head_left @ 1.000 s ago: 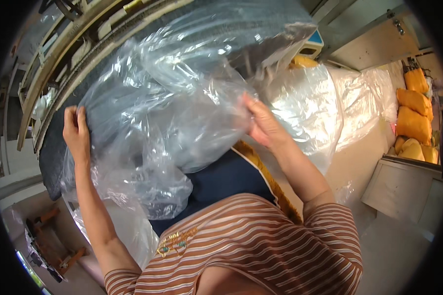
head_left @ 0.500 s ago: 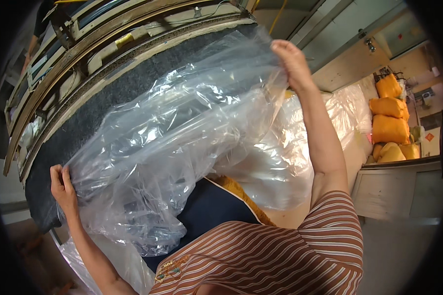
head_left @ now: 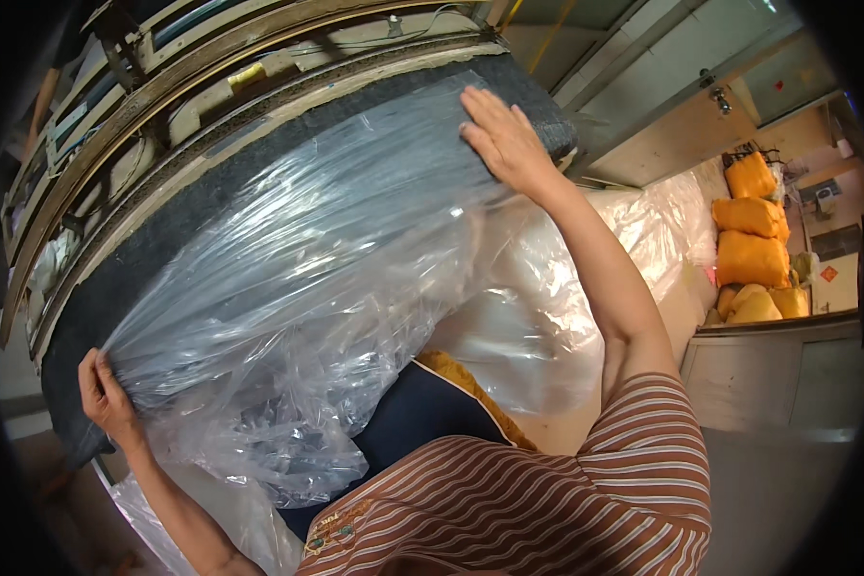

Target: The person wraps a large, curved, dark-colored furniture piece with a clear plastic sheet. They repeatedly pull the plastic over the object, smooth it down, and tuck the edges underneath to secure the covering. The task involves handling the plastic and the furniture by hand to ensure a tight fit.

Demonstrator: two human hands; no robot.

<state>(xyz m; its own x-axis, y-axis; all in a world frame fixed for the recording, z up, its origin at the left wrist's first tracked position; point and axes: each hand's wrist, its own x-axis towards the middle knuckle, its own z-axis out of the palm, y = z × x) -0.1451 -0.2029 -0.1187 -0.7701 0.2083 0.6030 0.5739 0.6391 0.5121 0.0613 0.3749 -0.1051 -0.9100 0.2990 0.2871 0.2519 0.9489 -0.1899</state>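
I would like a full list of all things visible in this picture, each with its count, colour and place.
clear plastic sheet: one, transparent, spread over the dark table and hanging crumpled at its near edge
felt-covered table: one, dark grey top with wooden frame behind, upper left
white plastic-wrapped bundle: one, whitish, centre right beyond the table
navy cushion: one, dark blue with yellow edge, lower centre
orange sacks: several, orange-yellow, stacked far right
grey cabinet: one, grey, right, below the sacks
striped shirt: one, brown with white stripes, bottom
left hand: one, fingers gripping the sheet's lower left edge
right hand: one, flat on the sheet's upper right corner
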